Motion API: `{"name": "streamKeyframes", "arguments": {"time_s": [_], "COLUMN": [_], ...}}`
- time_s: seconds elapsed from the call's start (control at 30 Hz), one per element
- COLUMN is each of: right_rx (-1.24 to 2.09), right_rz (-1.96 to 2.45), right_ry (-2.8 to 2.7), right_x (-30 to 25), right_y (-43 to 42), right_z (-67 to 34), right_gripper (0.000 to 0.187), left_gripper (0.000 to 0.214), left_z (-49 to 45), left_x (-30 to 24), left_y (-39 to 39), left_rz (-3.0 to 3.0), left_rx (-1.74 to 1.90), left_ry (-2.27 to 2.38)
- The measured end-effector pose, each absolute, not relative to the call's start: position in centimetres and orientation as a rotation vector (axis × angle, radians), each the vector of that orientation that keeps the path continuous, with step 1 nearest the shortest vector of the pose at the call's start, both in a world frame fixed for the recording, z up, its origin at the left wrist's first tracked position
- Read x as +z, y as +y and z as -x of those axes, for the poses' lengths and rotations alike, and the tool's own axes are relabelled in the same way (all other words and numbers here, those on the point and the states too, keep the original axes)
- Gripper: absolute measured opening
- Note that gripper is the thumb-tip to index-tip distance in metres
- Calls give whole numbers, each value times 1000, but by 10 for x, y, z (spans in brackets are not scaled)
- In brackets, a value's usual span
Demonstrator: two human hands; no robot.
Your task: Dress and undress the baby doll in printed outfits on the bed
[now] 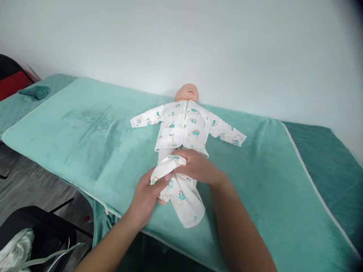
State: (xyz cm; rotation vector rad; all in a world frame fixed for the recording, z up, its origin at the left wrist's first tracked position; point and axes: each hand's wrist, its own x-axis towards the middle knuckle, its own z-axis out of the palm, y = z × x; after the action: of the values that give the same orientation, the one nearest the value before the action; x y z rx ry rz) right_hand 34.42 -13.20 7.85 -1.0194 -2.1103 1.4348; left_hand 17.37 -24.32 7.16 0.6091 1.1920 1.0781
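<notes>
A baby doll [181, 99] lies on its back, head toward the wall, dressed in a white printed jacket [172, 130] with its sleeves spread wide. White printed baby pants [185, 206] are bunched around the doll's legs; one pant leg hangs loose toward me. My left hand [146, 194] grips the pants on the left, its thumb on top of the cloth, with the doll's toes showing just below. Closed on the waist part of the pants is my right hand [198, 166], below the jacket's hem. Some of its fingers are hidden by the cloth.
The doll rests on a padded bed with a green cover [85, 124], close to a white wall [181, 45]. At the lower left stands a black chair [42, 230] with crumpled cloth [18, 249] on it. A red and black item [14, 83] is at the far left.
</notes>
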Motion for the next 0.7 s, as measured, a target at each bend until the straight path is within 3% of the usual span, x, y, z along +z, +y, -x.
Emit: {"name": "streamKeyframes", "arguments": {"time_s": [0.2, 0.47, 0.7], "right_rx": [1171, 979, 880], "right_rz": [1067, 1159, 1229], "right_ry": [-2380, -2599, -2679], "right_x": [76, 75, 70], "right_y": [-135, -139, -141], "right_z": [-340, -335, -333], "right_gripper": [10, 21, 16], "left_gripper": [45, 51, 47], "left_z": [-192, -209, -195], "left_x": [83, 49, 31], "left_y": [-291, -328, -327], "left_rz": [-236, -38, -147], "left_rx": [1199, 1226, 1289], "left_ry": [1168, 1152, 1291]}}
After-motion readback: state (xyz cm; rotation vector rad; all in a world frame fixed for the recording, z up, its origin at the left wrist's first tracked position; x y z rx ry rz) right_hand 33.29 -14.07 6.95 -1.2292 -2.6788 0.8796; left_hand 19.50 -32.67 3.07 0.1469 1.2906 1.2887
